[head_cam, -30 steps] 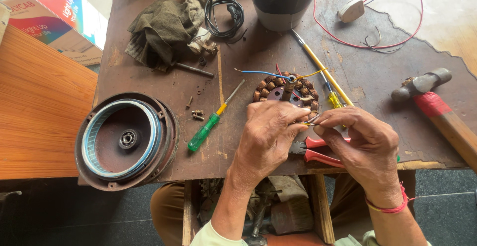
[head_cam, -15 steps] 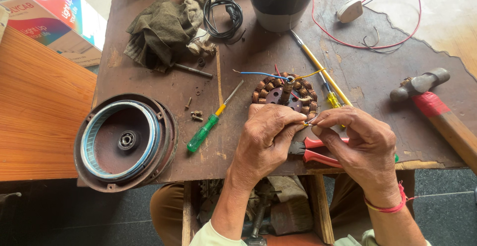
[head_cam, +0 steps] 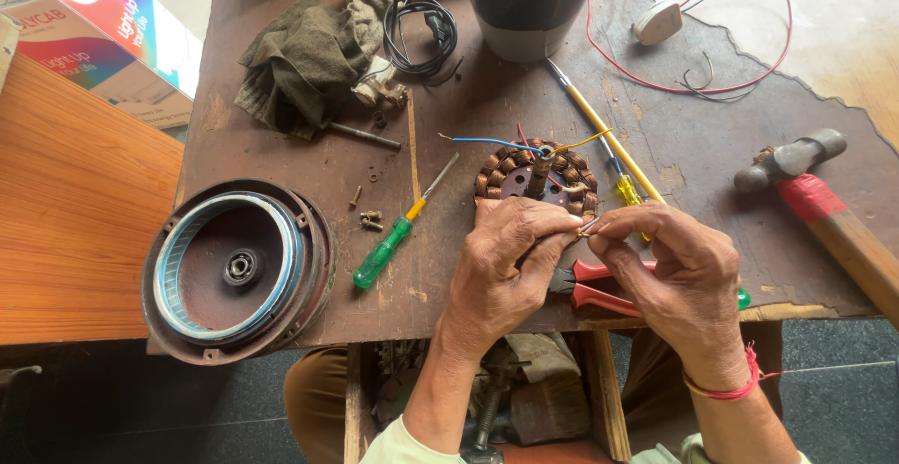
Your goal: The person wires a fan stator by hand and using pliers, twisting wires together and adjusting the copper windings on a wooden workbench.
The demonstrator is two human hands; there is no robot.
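Copper wire is getting pinched between both fingertips, just at 6 o'clock of the wound stator lying mid-surface. Left hand and right hand are both closing tight on it, red-handled pliers sitting underneath them, green screwdriver at 9 o'clock.

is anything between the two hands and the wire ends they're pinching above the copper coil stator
Nothing visible does. The left hand and right hand already meet at the thin wire ends, fingertips on them. The copper-wound stator lies just behind on the table, and the red-handled pliers lie under the hands, not between them and the wire.
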